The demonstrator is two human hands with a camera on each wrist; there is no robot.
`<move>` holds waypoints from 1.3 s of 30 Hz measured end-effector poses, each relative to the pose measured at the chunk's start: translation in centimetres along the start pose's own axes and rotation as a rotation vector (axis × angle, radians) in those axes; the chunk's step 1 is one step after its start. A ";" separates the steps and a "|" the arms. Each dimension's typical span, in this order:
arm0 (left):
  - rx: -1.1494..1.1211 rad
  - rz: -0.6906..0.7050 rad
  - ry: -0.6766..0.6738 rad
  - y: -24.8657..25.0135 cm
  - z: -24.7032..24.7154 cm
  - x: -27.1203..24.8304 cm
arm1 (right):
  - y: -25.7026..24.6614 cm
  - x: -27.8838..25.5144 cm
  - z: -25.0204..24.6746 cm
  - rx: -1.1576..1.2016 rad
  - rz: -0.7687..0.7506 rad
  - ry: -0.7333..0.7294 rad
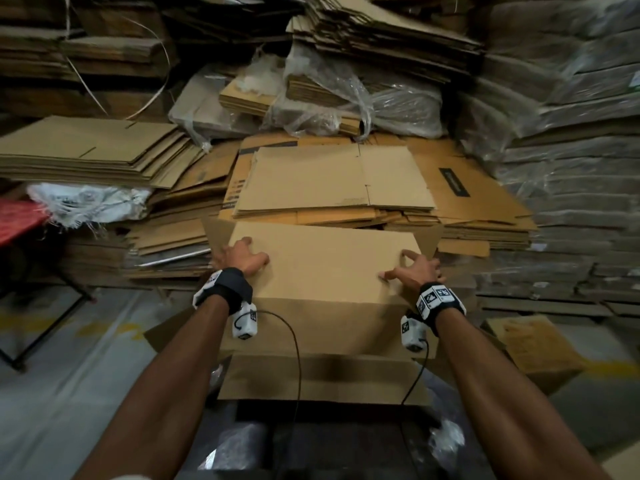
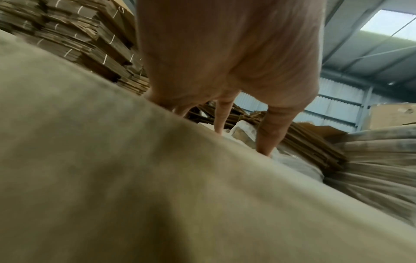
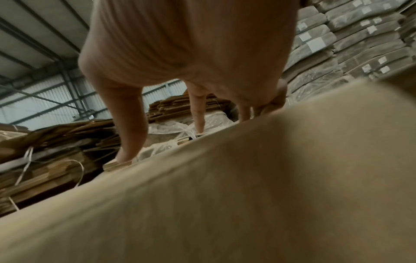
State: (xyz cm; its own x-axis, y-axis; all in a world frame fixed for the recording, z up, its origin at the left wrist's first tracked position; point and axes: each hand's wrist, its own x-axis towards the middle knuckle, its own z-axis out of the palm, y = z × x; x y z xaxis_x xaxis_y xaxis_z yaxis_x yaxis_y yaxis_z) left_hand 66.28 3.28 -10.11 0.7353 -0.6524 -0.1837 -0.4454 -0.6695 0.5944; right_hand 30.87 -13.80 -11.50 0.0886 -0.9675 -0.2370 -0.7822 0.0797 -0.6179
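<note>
Cardboard box (image 1: 325, 271) sits dead centre in front of the person, its broad top panel facing up and a loose near flap (image 1: 322, 377) hanging at 6 o'clock. Both hands are on that panel: the left hand (image 1: 242, 256) at about 10 o'clock of it, by the far left corner, and the right hand (image 1: 414, 271) at about 2 o'clock, by the far right corner. Each hand is spread and arched, fingertips planted on the board with the palm lifted off, as the wrist views show. Neither visibly wraps anything, though the outermost fingers reach the panel's side edges and whether they hook over is hidden.

The wide, matched placement looks meant to press the panel down evenly — one hand per corner stops a big floppy sheet from twisting or springing up while the box is folded shut or flattened; which of the two I cannot tell. So the box lies under and between the hands, running back toward the person's body at 6 o'clock.

Beyond it at 12 o'clock lies a stack of flattened cartons (image 1: 332, 181) — probably why the work is done here. Plastic-wrapped bundles (image 1: 571, 188) rise at 3 o'clock.
</note>
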 end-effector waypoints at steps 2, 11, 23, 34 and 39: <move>-0.040 0.025 -0.034 -1.8 1.4 0.3 | 1.4 0.1 0.9 0.047 -0.027 -0.043; 0.356 0.276 -0.013 -4.1 7.4 -3.0 | 5.0 -1.1 5.1 0.012 -0.117 -0.105; 0.924 0.867 -0.165 -2.2 15.3 -11.0 | 7.3 -3.4 6.1 -0.100 -0.204 0.144; 0.965 0.880 -0.105 -5.3 14.8 -11.8 | 8.9 -7.8 9.8 -0.335 -0.307 0.253; 0.967 0.947 -0.109 -7.7 14.3 -12.2 | 7.9 -8.3 9.6 -0.516 -0.319 0.031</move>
State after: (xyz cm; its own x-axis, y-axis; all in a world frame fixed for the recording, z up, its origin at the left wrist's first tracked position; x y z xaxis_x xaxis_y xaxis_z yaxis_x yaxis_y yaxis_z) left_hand 53.43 11.37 -23.61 -0.0746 -0.9920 -0.1022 -0.9637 0.0980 -0.2482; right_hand 29.89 -2.86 -21.57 0.3562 -0.9315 -0.0731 -0.9187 -0.3349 -0.2094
